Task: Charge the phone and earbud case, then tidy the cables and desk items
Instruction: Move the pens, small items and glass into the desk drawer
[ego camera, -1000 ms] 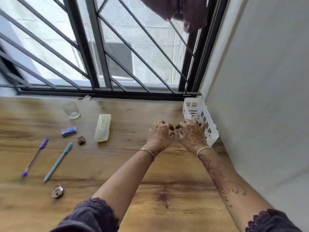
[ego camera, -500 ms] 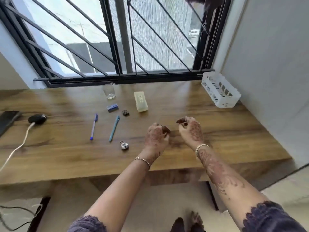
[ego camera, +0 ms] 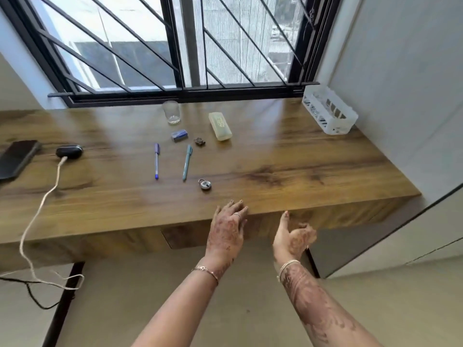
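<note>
While both hang empty at the front edge of the surface [ego camera: 288,159], the left grip [ego camera: 226,229] lies flat, fingers straight and slightly spread, tips over the wood, and the right grip [ego camera: 293,236] curls loosely on nothing just below the edge. A padlock [ego camera: 205,184] sits nearest, with a purple pen [ego camera: 156,160] and a teal pen [ego camera: 187,162] beyond it. Far left, the earbud case [ego camera: 69,151] takes a white cable [ego camera: 40,214] beside the phone [ego camera: 16,159], whose lead cannot be made out. Tidying looks to be the step: lift the padlock first, gather both pens together, carry them to the white basket [ego camera: 329,113] in the right corner, and stay clear of the cable.
</note>
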A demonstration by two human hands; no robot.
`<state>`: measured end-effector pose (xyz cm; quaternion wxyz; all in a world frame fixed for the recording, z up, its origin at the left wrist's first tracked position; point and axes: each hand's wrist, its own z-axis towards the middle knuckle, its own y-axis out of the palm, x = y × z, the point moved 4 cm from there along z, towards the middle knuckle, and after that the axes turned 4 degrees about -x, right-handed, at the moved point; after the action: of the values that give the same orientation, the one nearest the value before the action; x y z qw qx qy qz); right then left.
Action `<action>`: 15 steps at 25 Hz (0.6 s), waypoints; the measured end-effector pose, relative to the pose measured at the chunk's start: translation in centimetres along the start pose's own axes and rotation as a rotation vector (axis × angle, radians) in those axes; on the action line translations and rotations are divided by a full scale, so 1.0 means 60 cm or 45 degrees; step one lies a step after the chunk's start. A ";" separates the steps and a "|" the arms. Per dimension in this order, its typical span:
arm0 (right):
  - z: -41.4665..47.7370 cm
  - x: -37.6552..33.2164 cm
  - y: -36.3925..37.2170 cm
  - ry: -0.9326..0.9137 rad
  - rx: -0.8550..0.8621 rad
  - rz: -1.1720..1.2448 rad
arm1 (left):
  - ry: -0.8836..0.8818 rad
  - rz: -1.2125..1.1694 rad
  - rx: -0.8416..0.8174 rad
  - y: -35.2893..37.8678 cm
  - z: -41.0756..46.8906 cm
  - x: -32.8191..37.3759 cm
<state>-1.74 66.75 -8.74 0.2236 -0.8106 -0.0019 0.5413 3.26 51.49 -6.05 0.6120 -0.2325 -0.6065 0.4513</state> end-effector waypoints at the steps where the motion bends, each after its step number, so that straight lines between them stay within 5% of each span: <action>1: 0.003 0.020 0.013 0.212 -0.033 0.097 | 0.027 -0.002 0.026 0.002 -0.004 -0.006; 6: 0.014 0.081 0.101 0.601 -0.314 0.788 | 0.137 -0.015 0.276 0.028 -0.020 -0.017; 15: 0.064 0.129 0.152 0.734 -0.654 1.346 | 0.011 -0.119 0.361 0.037 -0.023 -0.009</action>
<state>-4.11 61.82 -20.07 -0.2819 -0.8426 0.3276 0.3214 4.04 52.50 -8.38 0.6615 -0.1172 -0.5441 0.5026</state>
